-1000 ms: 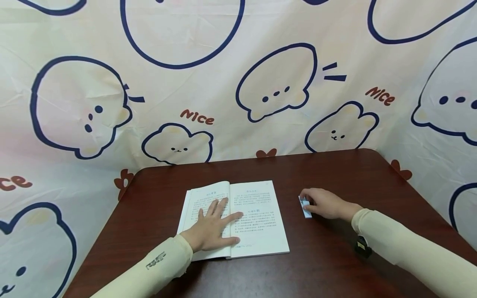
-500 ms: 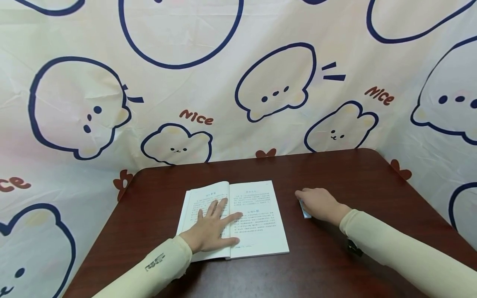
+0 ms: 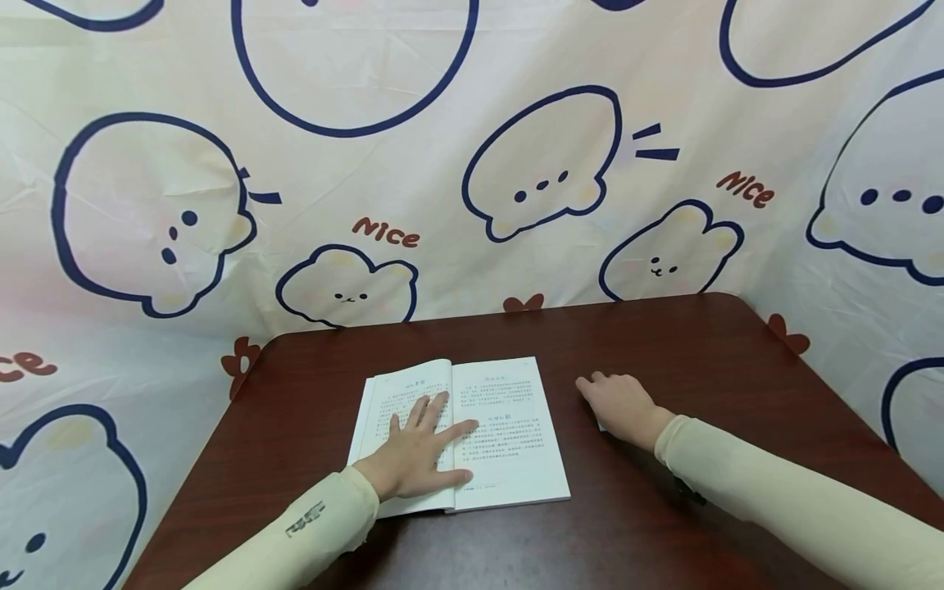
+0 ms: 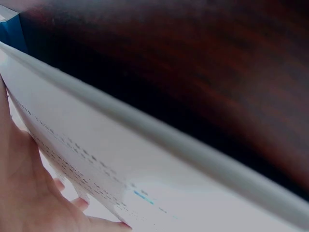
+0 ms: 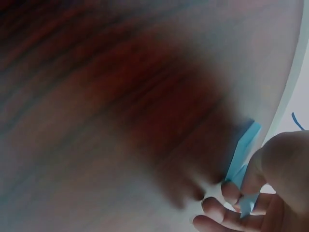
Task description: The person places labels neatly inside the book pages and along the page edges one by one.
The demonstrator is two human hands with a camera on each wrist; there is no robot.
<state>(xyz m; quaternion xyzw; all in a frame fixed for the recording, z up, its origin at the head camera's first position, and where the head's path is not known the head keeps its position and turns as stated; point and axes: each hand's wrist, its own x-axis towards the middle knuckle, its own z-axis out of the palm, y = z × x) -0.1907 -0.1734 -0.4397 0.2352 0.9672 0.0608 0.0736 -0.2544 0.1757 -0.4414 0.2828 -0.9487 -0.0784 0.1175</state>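
Note:
An open book [image 3: 509, 434] with printed pages lies on the table. My left hand [image 3: 416, 463] rests spread across its left page and gutter, with the thumb and index finger reaching onto the right page. In the left wrist view, the page [image 4: 159, 159] slopes up beside that hand [image 4: 29, 193]. To the right of the book, my right hand [image 3: 619, 406] is low over the table. Its thumb and fingers pinch a small, flat light-blue strip [image 5: 241, 150], seen in the right wrist view. From the head, the hand covers nearly all of the strip.
The dark brown wooden table [image 3: 472, 549] has rounded far corners. Behind it and along the sides hangs a pale cloth [image 3: 531, 270] printed with cartoon bears. Bare tabletop separates the book from my right hand.
My right hand has moved left and turned over the light-blue strip, so less of the strip shows in the head view. My left hand has stayed on the book.

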